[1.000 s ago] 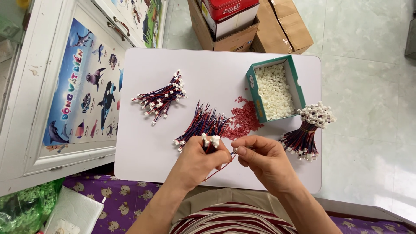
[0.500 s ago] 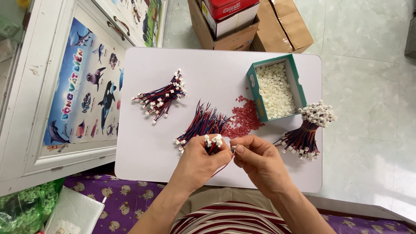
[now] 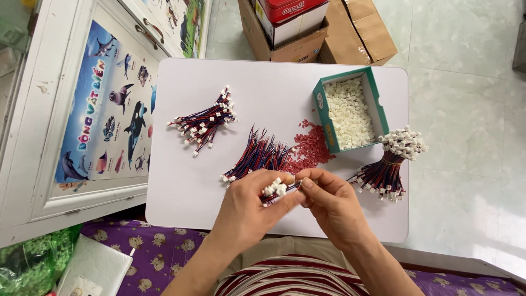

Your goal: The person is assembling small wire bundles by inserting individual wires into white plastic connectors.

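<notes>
A white board with rounded corners (image 3: 181, 192) is serving as the work surface, lying over a pale tiled floor (image 3: 466, 109) and reaching to the person's lap at 6 o'clock. At 9 o'clock a white cabinet door (image 3: 49, 164) is showing a poster of sea animals (image 3: 109, 109). At 12 o'clock brown cardboard boxes (image 3: 359, 33) are sitting on the floor, one carrying a red and white tin (image 3: 290, 13). A purple patterned cloth (image 3: 142, 246) is spreading along the bottom edge, with a green plastic bag (image 3: 33, 263) at 8 o'clock.

At 1 o'clock on the board a small green cardboard box (image 3: 324, 109) is lying open, filled with small white plastic connector housings (image 3: 350, 112). Just beside its lower left corner a scatter of tiny red pieces (image 3: 309, 148) is lying on the board.

The left hand (image 3: 249, 205) is closing around a small bunch of red and blue wires with white plugs (image 3: 276, 190), pinching it between thumb and fingers near the board's middle, toward 6 o'clock. The right hand (image 3: 334, 203) is meeting it, its fingertips pinching the end of that same bunch.

A loose pile of wires (image 3: 257, 156) is lying just above the hands. At 10 o'clock a fanned bundle with white plugs (image 3: 205, 121) is resting well apart. At 3 o'clock a tied bundle (image 3: 392, 161) is lying near the box, its white plugs uppermost.
</notes>
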